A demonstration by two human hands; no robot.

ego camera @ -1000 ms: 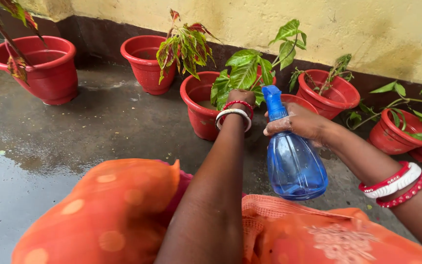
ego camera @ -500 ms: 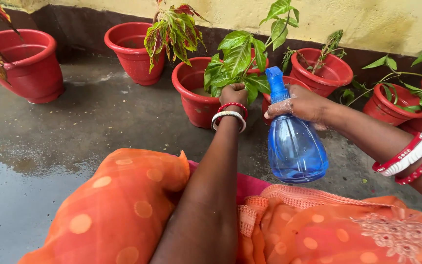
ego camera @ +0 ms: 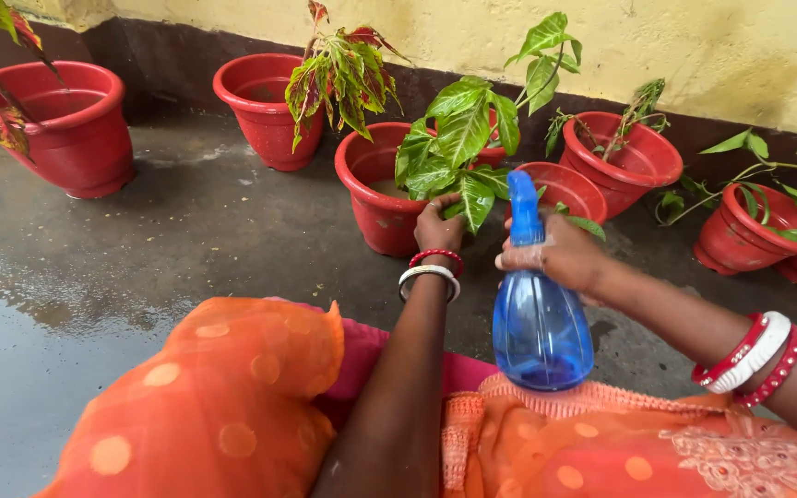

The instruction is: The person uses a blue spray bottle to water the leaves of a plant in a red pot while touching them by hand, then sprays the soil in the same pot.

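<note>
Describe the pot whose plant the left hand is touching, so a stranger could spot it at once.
Start at the yellow wall with its row of red pots. The pot stands forward of that row, directly ahead of the left hand. Its plant alone has broad plain green leaves, unlike the red-streaked plant behind.

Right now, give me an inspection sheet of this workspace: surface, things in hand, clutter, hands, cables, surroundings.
Surface: concrete floor, wet, pooled water at lower left.
Things in hand: blue spray bottle, nozzle toward a green-leaved plant in a red pot.
Clutter: more red pots along the wall, some planted.
Hands: right hand grips the bottle's neck; left hand touches a leaf.
Cables: nothing seen.
Surroundings: stained yellow wall with dark base; orange dotted garment in the foreground.
</note>
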